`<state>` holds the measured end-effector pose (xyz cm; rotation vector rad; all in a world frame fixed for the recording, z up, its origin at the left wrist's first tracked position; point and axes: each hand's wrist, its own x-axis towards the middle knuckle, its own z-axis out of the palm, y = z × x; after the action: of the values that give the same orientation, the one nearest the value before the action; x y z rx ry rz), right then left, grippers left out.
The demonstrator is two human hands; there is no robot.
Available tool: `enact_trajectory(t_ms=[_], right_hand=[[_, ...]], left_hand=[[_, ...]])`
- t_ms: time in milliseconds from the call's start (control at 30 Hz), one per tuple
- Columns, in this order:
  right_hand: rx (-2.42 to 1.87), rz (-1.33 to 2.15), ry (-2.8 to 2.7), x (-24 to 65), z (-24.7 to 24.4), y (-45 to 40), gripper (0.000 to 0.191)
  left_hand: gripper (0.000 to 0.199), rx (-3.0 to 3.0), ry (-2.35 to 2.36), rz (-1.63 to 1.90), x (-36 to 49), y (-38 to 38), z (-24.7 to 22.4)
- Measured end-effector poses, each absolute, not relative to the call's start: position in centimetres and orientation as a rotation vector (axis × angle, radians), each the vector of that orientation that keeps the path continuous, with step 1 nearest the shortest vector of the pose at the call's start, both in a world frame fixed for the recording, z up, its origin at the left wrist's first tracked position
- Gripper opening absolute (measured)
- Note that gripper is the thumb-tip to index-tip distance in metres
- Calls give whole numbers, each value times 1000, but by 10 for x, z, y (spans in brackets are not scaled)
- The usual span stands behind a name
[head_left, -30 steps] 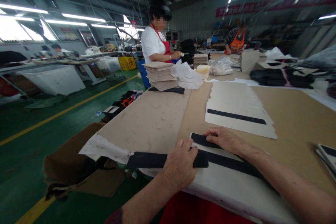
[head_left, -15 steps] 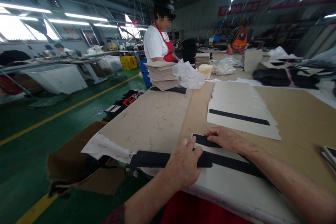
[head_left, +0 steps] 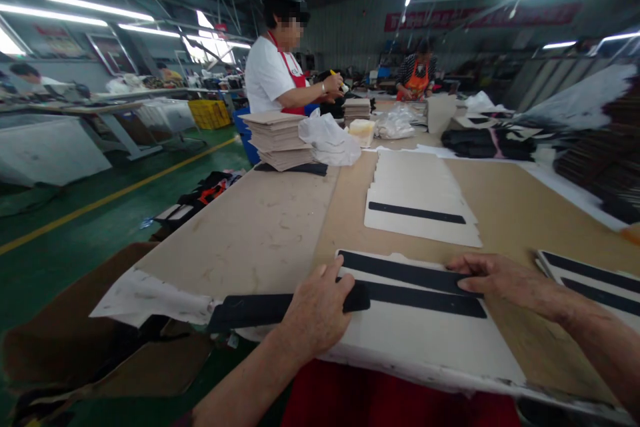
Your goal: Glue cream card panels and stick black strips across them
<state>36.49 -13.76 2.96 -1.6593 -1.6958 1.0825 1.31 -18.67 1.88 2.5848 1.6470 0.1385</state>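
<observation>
My left hand (head_left: 317,310) is closed around a small stack of black strips (head_left: 250,312) that juts out over the table's front edge. Its index fingertip touches the left end of another black strip (head_left: 400,270), lying along the far edge of a white panel (head_left: 415,340). At that strip's right end, my right hand (head_left: 493,280) pinches it between thumb and fingers. Just nearer to me, a second black strip (head_left: 425,299) lies across the same panel, the two strips slightly angled to each other.
Beyond the panel, overlapping white panels (head_left: 415,177) lie fanned out, the front one bearing a black strip. More striped panels (head_left: 590,280) are stacked at right. Grey-brown boards (head_left: 277,140) and a plastic bag (head_left: 330,140) stand farther back. A co-worker (head_left: 280,73) stands across the table.
My right hand has slid rightward along the upper black strip to its right end, and the strip now lies stretched across the panel. My left hand keeps its hold. The view has turned right.
</observation>
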Motion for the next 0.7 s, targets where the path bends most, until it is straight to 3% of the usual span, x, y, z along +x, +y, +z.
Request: enact_trajectory(t_ms=[100, 233, 400, 700], right_hand=[[-1652, 1265, -1554, 373, 10, -149, 33], [-1746, 1054, -1449, 373, -10, -151, 36], [-1752, 931, -1462, 377, -22, -146, 26], [-1906, 704, -1600, 369, -16, -143, 16]], left_hand=[[37, 2584, 1651, 125, 13, -185, 19], [38, 2588, 1675, 80, 13, -185, 19], [43, 2582, 1717, 32, 15, -184, 18], [45, 2559, 1703, 39, 12, -183, 15]])
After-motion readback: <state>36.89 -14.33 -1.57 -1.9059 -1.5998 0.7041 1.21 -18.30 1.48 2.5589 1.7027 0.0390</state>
